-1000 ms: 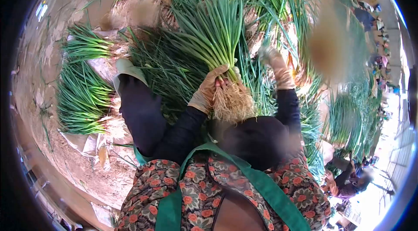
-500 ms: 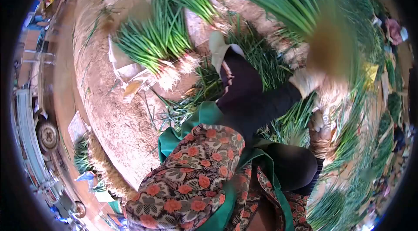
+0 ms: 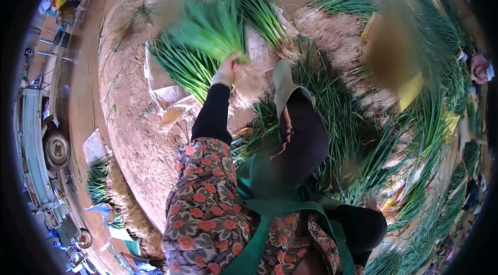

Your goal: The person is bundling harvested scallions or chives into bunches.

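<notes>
My left hand (image 3: 226, 71) is closed around the lower stems of a bunch of green onions (image 3: 215, 29), just above the pale roots. The leaves are blurred and fan up and away from me. Beneath it lies a pile of green onions (image 3: 181, 67) on a light sheet (image 3: 167, 92), and another bunch (image 3: 263, 13) rests to its right. My right hand (image 3: 370, 203) shows only as a small blurred patch beyond my right knee; its fingers cannot be made out.
My left boot (image 3: 285, 86) stands beside the piled onions. Loose green leaves (image 3: 337, 119) cover the ground to its right, with rooty bunches (image 3: 332, 29) farther off. Yellow wrapping (image 3: 410, 91) lies at the right. A truck (image 3: 36, 135) stands at the far left.
My left hand has carried the green onion bunch from the right side over to the pile on the left. My right hand has drawn down toward my knee.
</notes>
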The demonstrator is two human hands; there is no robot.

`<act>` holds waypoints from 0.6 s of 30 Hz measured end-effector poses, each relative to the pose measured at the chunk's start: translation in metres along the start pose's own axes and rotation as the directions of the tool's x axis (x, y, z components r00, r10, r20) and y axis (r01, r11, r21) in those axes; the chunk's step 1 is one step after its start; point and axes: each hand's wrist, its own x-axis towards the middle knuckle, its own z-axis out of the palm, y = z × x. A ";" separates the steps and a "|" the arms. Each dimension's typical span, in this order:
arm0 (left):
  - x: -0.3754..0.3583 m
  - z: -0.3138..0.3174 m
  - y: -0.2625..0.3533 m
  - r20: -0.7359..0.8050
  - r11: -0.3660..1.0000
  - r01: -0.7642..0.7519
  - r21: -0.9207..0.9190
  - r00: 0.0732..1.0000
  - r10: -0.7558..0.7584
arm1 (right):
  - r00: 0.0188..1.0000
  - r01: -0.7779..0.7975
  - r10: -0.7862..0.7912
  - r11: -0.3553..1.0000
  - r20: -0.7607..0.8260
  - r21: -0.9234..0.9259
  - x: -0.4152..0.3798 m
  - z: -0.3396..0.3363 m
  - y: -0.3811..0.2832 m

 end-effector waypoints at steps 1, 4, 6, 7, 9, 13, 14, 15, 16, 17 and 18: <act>-0.016 -0.014 -0.014 -0.083 0.986 0.088 -0.139 0.991 -0.101 | 0.999 -0.035 0.035 0.999 -0.015 -0.034 -0.003 0.001 0.006; 0.022 -0.119 -0.083 -0.465 0.926 0.372 -0.057 0.811 -0.354 | 0.997 -0.068 0.064 0.992 -0.037 -0.110 -0.010 0.003 0.015; 0.000 -0.086 -0.069 -0.307 0.992 0.112 -0.061 0.944 -0.125 | 0.999 -0.026 0.021 0.984 -0.031 -0.175 -0.012 0.000 0.015; 0.008 -0.094 -0.067 -0.231 0.996 0.084 0.016 0.970 -0.078 | 0.999 0.015 -0.021 0.975 -0.025 -0.221 -0.012 0.002 0.018; 0.015 -0.115 -0.065 -0.159 0.973 0.121 0.195 0.983 -0.091 | 0.992 0.116 -0.128 0.918 -0.006 -0.379 -0.015 0.016 0.006; 0.009 -0.143 -0.059 -0.293 0.847 0.198 0.493 0.955 -0.052 | 0.925 0.369 -0.361 0.774 0.120 -0.514 -0.007 0.036 -0.009; -0.004 -0.140 -0.053 -0.368 0.782 0.225 0.581 0.930 0.005 | 0.884 0.457 -0.437 0.729 0.168 -0.510 0.002 0.041 -0.013; -0.017 -0.140 -0.048 -0.433 0.714 0.257 0.651 0.899 0.070 | 0.832 0.544 -0.511 0.676 0.216 -0.497 0.011 0.045 -0.020; -0.028 -0.139 -0.042 -0.471 0.653 0.285 0.701 0.873 0.125 | 0.769 0.627 -0.585 0.612 0.258 -0.481 0.026 0.049 -0.024; -0.037 -0.131 -0.035 -0.493 0.617 0.303 0.727 0.855 0.161 | 0.707 0.691 -0.648 0.547 0.284 -0.473 0.039 0.051 -0.029; -0.026 -0.129 -0.026 -0.494 0.598 0.325 0.732 0.859 0.137 | 0.654 0.736 -0.692 0.490 0.305 -0.467 0.055 0.055 -0.044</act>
